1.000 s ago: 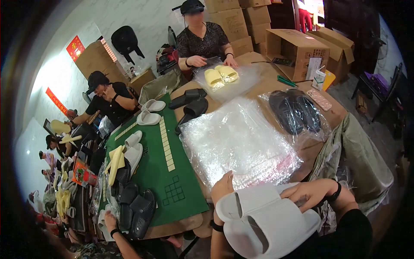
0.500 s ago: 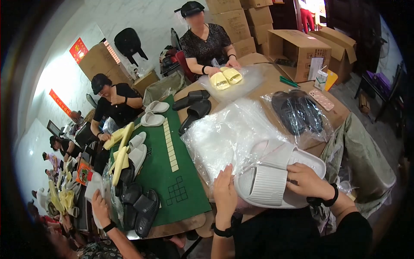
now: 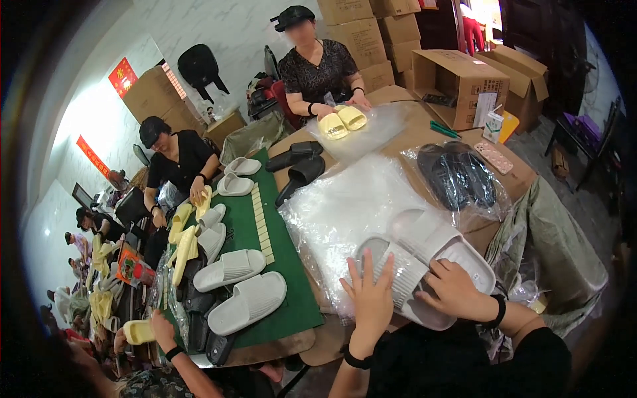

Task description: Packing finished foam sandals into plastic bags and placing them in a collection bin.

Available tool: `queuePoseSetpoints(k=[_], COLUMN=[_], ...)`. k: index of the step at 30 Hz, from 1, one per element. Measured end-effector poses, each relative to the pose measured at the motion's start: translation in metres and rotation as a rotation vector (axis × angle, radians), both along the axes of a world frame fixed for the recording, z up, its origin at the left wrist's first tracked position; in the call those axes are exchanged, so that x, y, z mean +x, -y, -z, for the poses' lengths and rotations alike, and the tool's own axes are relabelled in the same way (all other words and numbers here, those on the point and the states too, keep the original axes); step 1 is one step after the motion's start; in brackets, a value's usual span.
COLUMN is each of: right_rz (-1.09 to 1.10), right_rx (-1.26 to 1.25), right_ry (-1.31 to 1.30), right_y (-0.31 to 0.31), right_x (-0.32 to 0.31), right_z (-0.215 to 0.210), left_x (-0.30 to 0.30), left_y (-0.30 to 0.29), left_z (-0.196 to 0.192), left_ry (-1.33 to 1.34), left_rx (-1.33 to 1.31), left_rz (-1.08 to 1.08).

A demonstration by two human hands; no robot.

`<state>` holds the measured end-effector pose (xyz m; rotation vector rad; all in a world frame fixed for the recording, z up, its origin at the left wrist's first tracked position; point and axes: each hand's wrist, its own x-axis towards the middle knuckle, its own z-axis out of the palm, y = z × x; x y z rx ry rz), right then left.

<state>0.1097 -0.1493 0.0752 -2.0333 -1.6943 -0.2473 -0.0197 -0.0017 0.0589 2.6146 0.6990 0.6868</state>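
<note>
A pair of light grey slide sandals lies on a stack of clear plastic bags (image 3: 345,199) in front of me. My left hand (image 3: 371,295) is open, its fingers spread over the edge of the left slide sandal (image 3: 406,275). My right hand (image 3: 458,288) has its fingers curled at that sandal's strap opening, gripping it. Its fingertips are partly hidden. The right slide sandal (image 3: 474,259) lies alongside, beyond my right hand. Whether the pair is inside a bag, I cannot tell.
A bagged dark pair (image 3: 458,174), a phone (image 3: 494,158) and an open carton (image 3: 458,89) stand to the right. On the left, a green mat (image 3: 295,298) bears grey, black and yellow slides. Co-workers sit at the far side and left; one handles yellow slides (image 3: 342,121).
My left hand has moved right and spread its fingers over the sandal. The grey pair has turned. A co-worker's light grey pair now lies on the mat's near end.
</note>
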Motion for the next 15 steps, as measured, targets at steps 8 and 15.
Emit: queuePoseSetpoints(k=[8,15], right_rz=[0.011,0.137], right_rx=[0.018,0.068], right_ry=[0.005,-0.025], right_y=[-0.034,-0.099], right_x=[0.010,0.042], right_z=[0.014,0.027], left_x=[-0.005,-0.004], left_y=[0.010,0.009], left_z=[-0.002,-0.008], left_ry=[0.031,0.123], left_rx=[-0.025,-0.273], left_rz=[0.282,0.651])
